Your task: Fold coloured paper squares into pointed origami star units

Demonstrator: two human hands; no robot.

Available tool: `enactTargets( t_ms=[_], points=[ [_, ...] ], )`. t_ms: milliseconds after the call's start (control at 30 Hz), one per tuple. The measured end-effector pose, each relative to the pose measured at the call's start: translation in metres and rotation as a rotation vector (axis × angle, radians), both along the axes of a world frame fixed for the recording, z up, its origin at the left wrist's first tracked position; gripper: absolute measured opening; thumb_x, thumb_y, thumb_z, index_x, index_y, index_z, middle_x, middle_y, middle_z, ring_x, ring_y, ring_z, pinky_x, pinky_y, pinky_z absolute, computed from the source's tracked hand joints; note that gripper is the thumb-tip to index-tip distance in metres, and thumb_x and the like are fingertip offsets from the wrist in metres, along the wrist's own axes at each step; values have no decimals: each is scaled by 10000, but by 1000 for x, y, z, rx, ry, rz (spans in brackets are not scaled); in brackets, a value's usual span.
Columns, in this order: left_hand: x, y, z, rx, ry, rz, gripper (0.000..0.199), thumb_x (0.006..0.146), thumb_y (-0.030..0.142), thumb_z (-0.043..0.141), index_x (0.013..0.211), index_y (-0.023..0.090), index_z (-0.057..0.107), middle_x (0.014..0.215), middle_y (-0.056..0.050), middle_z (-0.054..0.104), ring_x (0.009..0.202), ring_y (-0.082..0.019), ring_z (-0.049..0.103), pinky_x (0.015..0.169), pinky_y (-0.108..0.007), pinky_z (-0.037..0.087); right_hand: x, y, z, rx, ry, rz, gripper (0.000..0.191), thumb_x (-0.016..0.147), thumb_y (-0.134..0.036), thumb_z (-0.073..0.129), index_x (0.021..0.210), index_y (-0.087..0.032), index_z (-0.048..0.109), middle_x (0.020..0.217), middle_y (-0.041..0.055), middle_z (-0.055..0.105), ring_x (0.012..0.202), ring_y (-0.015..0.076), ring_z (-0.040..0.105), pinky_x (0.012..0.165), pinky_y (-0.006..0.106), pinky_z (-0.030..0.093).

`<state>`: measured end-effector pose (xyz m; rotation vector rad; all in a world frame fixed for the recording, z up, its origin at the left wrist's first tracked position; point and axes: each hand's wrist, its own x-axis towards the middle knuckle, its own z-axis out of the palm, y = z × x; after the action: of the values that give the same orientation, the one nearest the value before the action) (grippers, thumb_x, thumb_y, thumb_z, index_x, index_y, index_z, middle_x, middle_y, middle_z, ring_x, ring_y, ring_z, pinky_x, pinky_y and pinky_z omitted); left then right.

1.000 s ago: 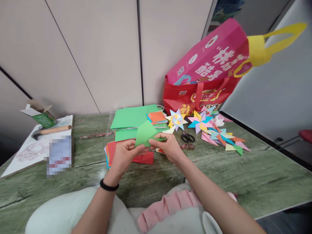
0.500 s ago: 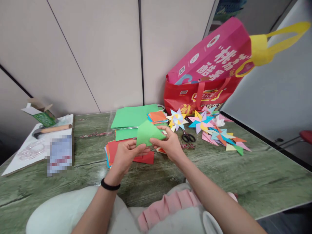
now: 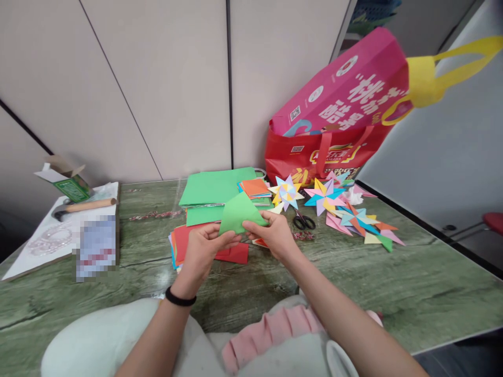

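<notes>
A folded green sheet of paper [image 3: 240,213], roughly triangular with its peak upward, is held in the air between both hands. My left hand [image 3: 204,248] pinches its lower left corner between thumb and fingers. At the right corner, my right hand [image 3: 275,230] grips it, thumb in front and fingers mostly behind. Below and behind the sheet lie a stack of red paper [image 3: 186,243] with other colours under it, and larger green sheets [image 3: 212,186]. A pile of small square papers [image 3: 255,188], orange on top, rests on the green sheets.
Folded paper stars [image 3: 324,196] and black-handled scissors [image 3: 303,221] lie to the right. Behind them stands a red bag [image 3: 302,154] with a pink bag [image 3: 341,89]. At left, a white board [image 3: 23,256] bears a hammer-like tool [image 3: 86,207] and an opened green box [image 3: 73,188].
Both hands keep their hold on the green paper. Its peak has shifted slightly to the right, and my right fingers have drawn down closer to the edge.
</notes>
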<state>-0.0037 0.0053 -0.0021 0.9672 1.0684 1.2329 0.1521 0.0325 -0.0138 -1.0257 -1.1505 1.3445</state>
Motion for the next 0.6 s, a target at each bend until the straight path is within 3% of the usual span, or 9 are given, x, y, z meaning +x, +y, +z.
enactTargets(
  t_ms=[367, 600],
  points=[
    [0, 0, -1, 1, -30, 5, 321, 552, 220, 786, 805, 85, 641, 756, -99, 732, 734, -260, 693, 744, -378, 565, -1, -1, 2, 33, 14, -7, 306, 551, -366, 754, 707, -155, 597, 566, -25, 600, 471, 103, 553, 457, 216, 469],
    [-1, 0, -1, -2, -4, -20, 331, 556, 240, 783, 819, 86, 653, 755, -100, 733, 731, -257, 693, 739, -372, 563, -2, 0, -2, 19, 67, 69, 380, 530, -377, 763, 804, -167, 606, 703, -7, 637, 572, 128, 587, 569, 264, 518]
  ],
)
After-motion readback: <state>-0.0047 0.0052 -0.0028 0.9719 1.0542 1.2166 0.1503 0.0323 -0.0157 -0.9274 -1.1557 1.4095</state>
